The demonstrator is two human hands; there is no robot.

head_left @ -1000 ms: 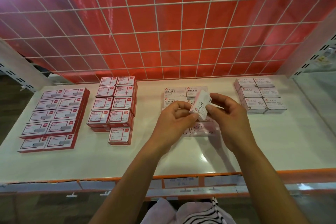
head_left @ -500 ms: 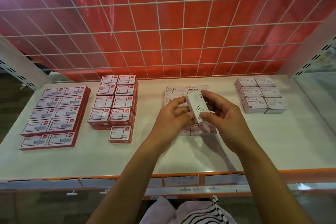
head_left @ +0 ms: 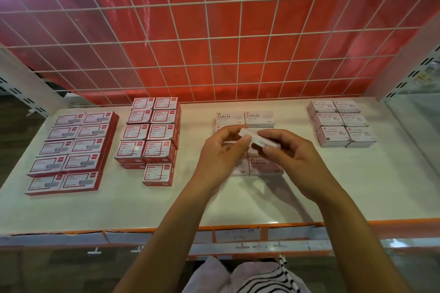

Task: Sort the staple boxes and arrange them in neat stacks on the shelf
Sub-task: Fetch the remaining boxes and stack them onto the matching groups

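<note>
A small white staple box (head_left: pixel 258 139) is held edge-on above the middle of the white shelf (head_left: pixel 142 209). My left hand (head_left: pixel 220 154) pinches its left end and my right hand (head_left: pixel 289 157) pinches its right part. Under my hands lies a group of white boxes marked STAPLES (head_left: pixel 245 118), partly hidden by my fingers, with one more marked box (head_left: pixel 264 167) showing at the front.
Flat red-edged boxes (head_left: pixel 71 150) fill the shelf's left. A block of red-and-white boxes (head_left: pixel 152 133) stands beside them, with a single box (head_left: pixel 158 175) in front. Pinkish paper clip boxes (head_left: pixel 340 123) sit at the right. A white wire grid (head_left: pixel 214 38) backs the shelf.
Both hands have turned the staple box from standing with its label toward me to lying nearly flat and edge-on, lower over the white group.
</note>
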